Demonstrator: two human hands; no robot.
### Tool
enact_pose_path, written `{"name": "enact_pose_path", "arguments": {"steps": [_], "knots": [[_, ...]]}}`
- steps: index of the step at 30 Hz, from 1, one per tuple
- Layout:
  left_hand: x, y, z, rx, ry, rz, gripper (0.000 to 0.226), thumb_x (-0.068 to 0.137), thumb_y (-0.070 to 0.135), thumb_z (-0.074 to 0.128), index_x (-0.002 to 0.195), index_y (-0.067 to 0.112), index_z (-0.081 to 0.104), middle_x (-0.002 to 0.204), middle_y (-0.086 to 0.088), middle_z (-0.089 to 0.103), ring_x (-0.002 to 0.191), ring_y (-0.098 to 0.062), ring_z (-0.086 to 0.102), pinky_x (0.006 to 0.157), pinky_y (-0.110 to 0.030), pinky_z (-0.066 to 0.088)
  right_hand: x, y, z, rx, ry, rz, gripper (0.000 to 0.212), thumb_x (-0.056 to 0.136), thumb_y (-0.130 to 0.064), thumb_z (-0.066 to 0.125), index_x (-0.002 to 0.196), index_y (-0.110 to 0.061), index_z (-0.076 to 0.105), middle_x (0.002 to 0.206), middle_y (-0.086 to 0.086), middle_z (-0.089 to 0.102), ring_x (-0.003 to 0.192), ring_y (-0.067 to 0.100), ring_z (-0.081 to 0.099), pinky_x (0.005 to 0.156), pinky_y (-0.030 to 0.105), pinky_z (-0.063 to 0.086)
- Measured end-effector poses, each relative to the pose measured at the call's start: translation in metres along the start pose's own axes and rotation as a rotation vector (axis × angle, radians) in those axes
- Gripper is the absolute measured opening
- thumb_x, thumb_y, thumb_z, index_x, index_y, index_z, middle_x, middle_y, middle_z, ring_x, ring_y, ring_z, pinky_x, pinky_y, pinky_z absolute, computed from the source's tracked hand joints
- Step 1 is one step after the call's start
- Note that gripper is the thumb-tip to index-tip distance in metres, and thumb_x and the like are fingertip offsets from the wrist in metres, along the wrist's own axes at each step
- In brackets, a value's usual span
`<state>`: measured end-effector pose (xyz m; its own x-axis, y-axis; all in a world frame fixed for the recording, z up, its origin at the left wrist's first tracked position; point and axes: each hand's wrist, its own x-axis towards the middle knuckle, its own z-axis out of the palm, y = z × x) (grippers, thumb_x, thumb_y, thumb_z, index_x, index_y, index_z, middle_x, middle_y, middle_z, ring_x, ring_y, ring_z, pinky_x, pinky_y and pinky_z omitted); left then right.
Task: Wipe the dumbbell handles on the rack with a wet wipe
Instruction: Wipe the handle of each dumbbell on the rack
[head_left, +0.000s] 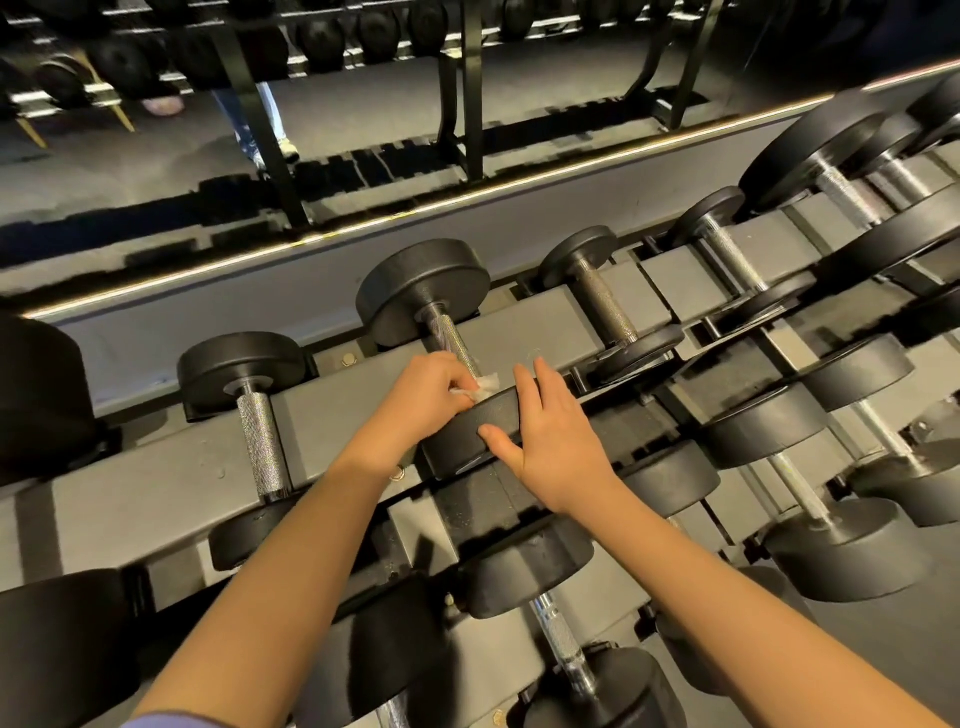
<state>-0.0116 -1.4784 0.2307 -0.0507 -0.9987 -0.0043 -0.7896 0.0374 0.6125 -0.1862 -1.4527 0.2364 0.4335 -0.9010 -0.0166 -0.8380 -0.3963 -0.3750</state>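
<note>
So, on the rack (332, 410), the left hand (421, 389) curls round the wipe (483, 385), pressing it to the near end of a dumbbell (423, 291) handle (449, 335), while the right hand (550, 436) lies straight-fingered on its near head (462, 439).

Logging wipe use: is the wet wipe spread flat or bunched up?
Bunched: the wet wipe is a crumpled wad pinched in the left hand.

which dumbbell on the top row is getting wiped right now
The dumbbell at the centre of the view: the left hand holds a white wipe at its handle and the right hand rests on its near head. The neighbouring dumbbells are untouched.
</note>
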Motion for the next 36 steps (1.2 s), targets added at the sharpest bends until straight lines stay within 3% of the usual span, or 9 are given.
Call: {"name": "enact_pose_path", "arguments": {"steps": [4, 8, 12, 15, 19, 24, 29, 32, 36], "knots": [[0.016, 0.0, -0.012, 0.056, 0.205, -0.095, 0.016, 0.085, 0.006, 0.061, 0.095, 0.006, 0.074, 0.099, -0.012, 0.062, 0.092, -0.026, 0.058, 0.08, -0.03, 0.044, 0.001, 0.001, 0.001, -0.014, 0.007, -0.006, 0.094, 0.079, -0.069, 0.014, 0.147, -0.005, 0.024, 0.155, 0.021, 0.017, 0.144, 0.032, 0.014, 0.116, 0.04, 0.017], [0.029, -0.002, -0.012, 0.106, 0.384, -0.215, 0.019, 0.093, 0.011, 0.053, 0.097, 0.003, 0.07, 0.101, -0.012, 0.054, 0.087, -0.023, 0.053, 0.071, -0.024, 0.031, 0.0, 0.003, 0.004, -0.006, 0.014, -0.018, 0.093, 0.08, -0.069, 0.015, 0.147, -0.005, 0.023, 0.155, 0.021, 0.016, 0.145, 0.031, 0.013, 0.117, 0.04, 0.015], [0.022, 0.003, -0.003, 0.173, 0.301, -0.138, 0.02, 0.093, 0.009, 0.053, 0.101, 0.005, 0.071, 0.105, -0.009, 0.055, 0.097, -0.027, 0.055, 0.074, -0.021, 0.03, 0.001, 0.005, 0.005, -0.003, 0.031, -0.025, 0.091, 0.082, -0.068, 0.017, 0.147, -0.005, 0.024, 0.155, 0.02, 0.018, 0.144, 0.03, 0.015, 0.117, 0.04, 0.017], [0.021, 0.0, -0.012, 0.191, 0.153, -0.041, 0.02, 0.092, 0.013, 0.058, 0.104, 0.01, 0.072, 0.111, -0.009, 0.059, 0.104, -0.027, 0.055, 0.088, -0.033, 0.042, 0.001, 0.004, 0.006, 0.006, 0.035, -0.029, 0.091, 0.082, -0.068, 0.019, 0.147, -0.005, 0.024, 0.155, 0.019, 0.018, 0.144, 0.03, 0.015, 0.118, 0.042, 0.019], [0.025, 0.0, -0.021, 0.171, 0.201, -0.102, 0.019, 0.09, 0.011, 0.059, 0.102, 0.006, 0.072, 0.103, -0.01, 0.059, 0.095, -0.027, 0.056, 0.081, -0.033, 0.043, 0.001, 0.006, 0.006, 0.011, 0.033, -0.03, 0.091, 0.082, -0.068, 0.019, 0.147, -0.005, 0.024, 0.155, 0.02, 0.019, 0.144, 0.031, 0.015, 0.118, 0.042, 0.017], [0.018, 0.005, -0.022, 0.054, 0.036, -0.09, 0.012, 0.082, 0.023, 0.073, 0.091, 0.015, 0.074, 0.093, -0.002, 0.069, 0.087, -0.016, 0.062, 0.077, -0.027, 0.048, 0.001, 0.005, 0.002, 0.015, -0.009, -0.039, 0.092, 0.08, -0.07, 0.014, 0.148, -0.009, 0.023, 0.155, 0.017, 0.018, 0.144, 0.029, 0.014, 0.118, 0.041, 0.015], [0.008, 0.013, -0.026, -0.216, 0.172, -0.134, 0.015, 0.077, 0.018, 0.077, 0.087, 0.011, 0.068, 0.079, 0.002, 0.064, 0.067, -0.001, 0.055, 0.061, -0.007, 0.043, 0.024, 0.006, -0.022, 0.389, 0.024, 0.058, 0.05, 0.099, -0.042, 0.04, 0.142, -0.015, 0.042, 0.142, 0.005, 0.047, 0.131, 0.019, 0.041, 0.106, 0.028, 0.03], [0.007, 0.021, -0.027, -0.269, 0.177, -0.115, 0.009, 0.079, 0.015, 0.076, 0.084, 0.014, 0.068, 0.076, 0.007, 0.065, 0.069, 0.001, 0.059, 0.063, -0.005, 0.043, 0.047, -0.006, -0.031, 0.657, 0.01, 0.125, 0.044, 0.099, -0.03, 0.048, 0.14, -0.014, 0.046, 0.135, 0.001, 0.052, 0.122, 0.014, 0.049, 0.097, 0.023, 0.036], [0.007, 0.024, -0.034, -0.203, 0.197, 0.009, 0.008, 0.083, 0.011, 0.07, 0.089, 0.013, 0.075, 0.081, 0.007, 0.065, 0.076, 0.001, 0.06, 0.072, -0.008, 0.044, 0.071, -0.015, -0.027, 0.762, 0.094, 0.093, 0.016, 0.092, -0.018, 0.06, 0.104, -0.015, 0.071, 0.092, -0.007, 0.068, 0.088, 0.003, 0.063, 0.08, 0.022, 0.049]]}}
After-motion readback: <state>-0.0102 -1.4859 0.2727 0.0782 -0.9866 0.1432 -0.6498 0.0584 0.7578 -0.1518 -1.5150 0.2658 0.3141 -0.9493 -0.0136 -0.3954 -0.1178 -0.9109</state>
